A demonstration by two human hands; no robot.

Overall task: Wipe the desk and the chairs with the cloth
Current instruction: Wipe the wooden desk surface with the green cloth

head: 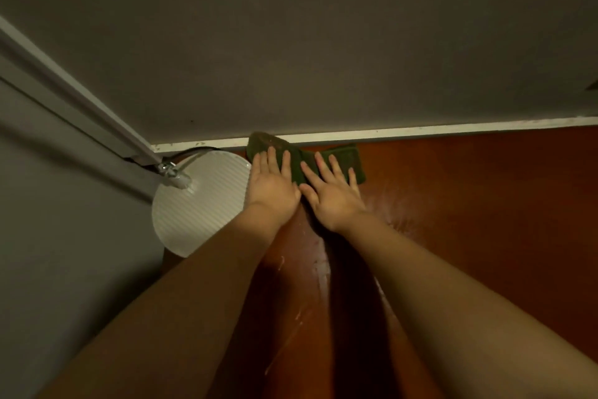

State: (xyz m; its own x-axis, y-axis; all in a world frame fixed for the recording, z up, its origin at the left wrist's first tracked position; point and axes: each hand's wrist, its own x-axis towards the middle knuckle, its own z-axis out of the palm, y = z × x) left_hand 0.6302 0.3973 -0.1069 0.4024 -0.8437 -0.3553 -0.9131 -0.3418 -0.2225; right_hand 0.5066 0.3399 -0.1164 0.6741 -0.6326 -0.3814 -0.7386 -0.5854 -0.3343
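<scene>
Green, dark, nappy cloth (pixel 343 155): folded into a thick pad, with a rounded lobe at its left end and a squarer end at right. Location: far edge of the reddish-brown wooden surface (pixel 479 211). The left lobe overlaps the white strip (pixel 420 129) at the foot of the wall, and the pad lies just beside the lamp base.

Left hand (pixel 271 186): grip flat, fingers straight and spread, palm down on the cloth's left part; nothing held.
Right hand (pixel 335 196): same flat grip, fingers spread over the cloth's right part. The two thumbs nearly touch.

Lamp base (pixel 197 208): white ribbed disc in the left back corner, its rim close to the left hand. A chrome stem (pixel 173 174) and a dark cable leave its far side.

Edges: grey wall (pixel 323 43) closes the back; grey moulding (pixel 64 98) closes the left.
Open room: the surface runs on to the right of the cloth up to the picture's edge, and toward the person beside the forearms.
Marks: pale streaks (pixel 391 208) and a dull sheen on the wood near the right wrist.
</scene>
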